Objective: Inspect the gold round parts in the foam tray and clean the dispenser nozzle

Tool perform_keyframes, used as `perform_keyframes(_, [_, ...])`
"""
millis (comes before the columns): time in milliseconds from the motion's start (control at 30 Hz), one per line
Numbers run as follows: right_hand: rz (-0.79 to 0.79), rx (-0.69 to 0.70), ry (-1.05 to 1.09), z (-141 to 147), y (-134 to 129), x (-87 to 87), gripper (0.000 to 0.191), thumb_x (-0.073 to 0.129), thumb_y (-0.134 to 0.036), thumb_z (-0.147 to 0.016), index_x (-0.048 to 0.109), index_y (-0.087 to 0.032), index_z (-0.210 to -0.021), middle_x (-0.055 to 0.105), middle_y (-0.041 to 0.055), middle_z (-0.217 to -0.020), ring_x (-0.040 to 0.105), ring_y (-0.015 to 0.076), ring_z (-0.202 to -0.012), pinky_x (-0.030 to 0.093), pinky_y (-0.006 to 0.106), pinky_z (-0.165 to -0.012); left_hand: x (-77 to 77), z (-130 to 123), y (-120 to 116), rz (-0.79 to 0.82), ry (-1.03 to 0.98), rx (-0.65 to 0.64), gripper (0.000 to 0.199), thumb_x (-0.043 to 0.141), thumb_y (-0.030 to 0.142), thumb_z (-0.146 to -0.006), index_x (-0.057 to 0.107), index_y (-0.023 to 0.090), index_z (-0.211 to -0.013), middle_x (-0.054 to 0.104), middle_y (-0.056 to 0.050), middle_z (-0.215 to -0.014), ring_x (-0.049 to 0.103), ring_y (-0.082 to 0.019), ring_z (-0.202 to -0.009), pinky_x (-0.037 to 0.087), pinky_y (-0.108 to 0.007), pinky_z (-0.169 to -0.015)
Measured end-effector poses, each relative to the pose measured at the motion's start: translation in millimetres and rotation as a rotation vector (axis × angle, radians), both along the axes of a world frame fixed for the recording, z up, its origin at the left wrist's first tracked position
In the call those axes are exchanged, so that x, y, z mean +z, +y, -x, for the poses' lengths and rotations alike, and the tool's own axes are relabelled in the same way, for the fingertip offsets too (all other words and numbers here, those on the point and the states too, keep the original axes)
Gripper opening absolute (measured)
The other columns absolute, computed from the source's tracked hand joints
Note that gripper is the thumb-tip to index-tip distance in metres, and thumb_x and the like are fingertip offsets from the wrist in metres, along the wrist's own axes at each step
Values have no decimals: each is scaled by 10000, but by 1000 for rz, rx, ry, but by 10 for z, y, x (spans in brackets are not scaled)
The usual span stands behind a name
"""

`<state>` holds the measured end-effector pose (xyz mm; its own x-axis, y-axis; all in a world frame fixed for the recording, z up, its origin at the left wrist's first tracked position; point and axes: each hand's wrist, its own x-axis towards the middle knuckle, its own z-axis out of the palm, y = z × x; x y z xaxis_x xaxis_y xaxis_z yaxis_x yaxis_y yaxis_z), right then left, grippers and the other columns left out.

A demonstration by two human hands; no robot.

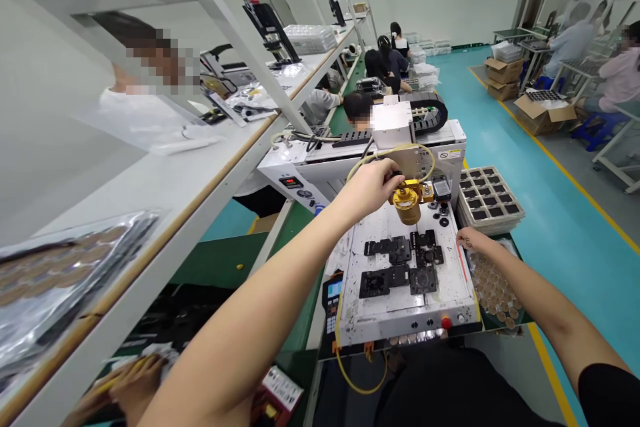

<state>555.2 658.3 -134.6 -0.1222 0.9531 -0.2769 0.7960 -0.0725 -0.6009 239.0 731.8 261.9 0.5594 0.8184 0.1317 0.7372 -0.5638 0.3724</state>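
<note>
My left hand (379, 185) reaches to the head of a white benchtop machine (395, 310). Its thumb and fingers are closed together beside a gold-coloured metal cylinder (407, 207); what they pinch is hidden. Below lie black fixture plates (375, 282) on the machine's white bed. At the bed's right edge rests my right hand (467, 238), with its fingers curled, and I cannot make out what is in them. Just under it, a clear bag of round brownish discs (493, 287) lies beside the machine. Small black rings (443, 221) sit near the cylinder.
A stack of trays with dark square pieces (487, 197) stands right of the machine. A red button (447, 322) is on its front, a keypad controller (333, 303) at its left. A shelf (200, 193) runs along the left. Co-workers sit beyond; another person's hands (135, 380) show lower left.
</note>
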Motion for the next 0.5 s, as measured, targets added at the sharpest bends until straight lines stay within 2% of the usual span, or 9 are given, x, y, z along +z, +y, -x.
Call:
perform_keyframes(167, [-14,-88,2,60,-215,32,292,675,-431,-1043,694,-139,-1047,694,30,-972,672,173,-809,592,332,-750,-3,8,-7,2,-14,-5,112,635,284,-1001,688,200,-1053,718,-66,-919,660,-255,-860,481,-377,-752])
perform_keyframes(300, [-80,-159,10,157,-338,24,280,660,-423,-1053,688,-147,-1090,697,51,-1042,681,192,-892,597,372,-820,-21,14,0,-11,-19,-15,96,632,283,-1003,674,204,-1036,721,-61,-908,655,-248,-845,467,-374,-730])
perform_keyframes(400, [-89,-180,30,189,-287,17,263,668,-400,-1051,688,-150,-1133,698,70,-1119,688,209,-967,604,399,-865,-33,15,5,-17,-14,-22,108,631,292,-1003,672,198,-1036,724,-66,-912,651,-249,-837,463,-381,-721])
perform_keyframes(500, [-43,-187,71,168,-163,26,273,677,-396,-1048,687,-147,-1157,701,67,-1119,696,207,-948,616,387,-838,-39,16,4,-22,-17,-23,102,627,290,-1003,670,203,-1037,727,-64,-916,655,-248,-834,466,-382,-719])
